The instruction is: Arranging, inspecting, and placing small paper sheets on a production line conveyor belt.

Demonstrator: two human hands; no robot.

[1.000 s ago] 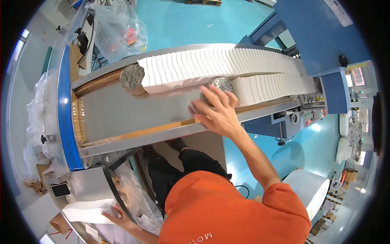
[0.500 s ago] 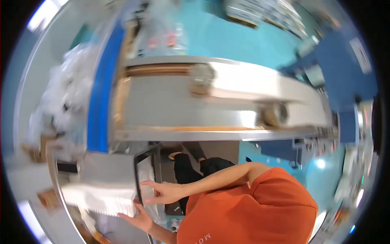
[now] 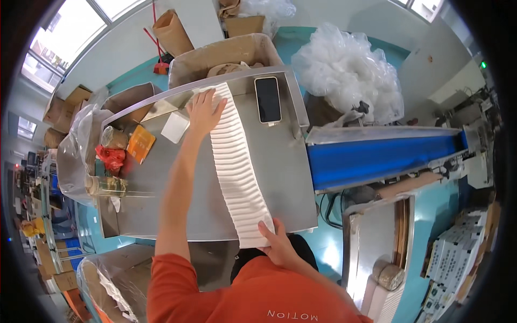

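Observation:
A long, slightly curved row of thin white pieces (image 3: 235, 167), ridged like pleats, lies across the grey metal table (image 3: 285, 177). My left hand (image 3: 204, 112) rests at its far end, fingers spread over the edge and top. At the near end, my right hand (image 3: 280, 245) grips the row, its thumb on top and other fingers partly hidden. What the pieces are made of I cannot tell. To the right of the row's far end lies a dark-screened phone (image 3: 267, 100). A white square pad (image 3: 175, 127) sits left of my left hand.
An orange packet (image 3: 140, 144), a red plastic bag (image 3: 110, 159) and a clear tape roll (image 3: 107, 186) lie at the table's left. A blue conveyor belt (image 3: 385, 159) adjoins the right side. Cardboard boxes (image 3: 226, 56) and bundled clear plastic (image 3: 350, 75) stand beyond.
The view has swung round from the side to face the table. My hands, earlier close together at one end of the white row, are now far apart at its two ends.

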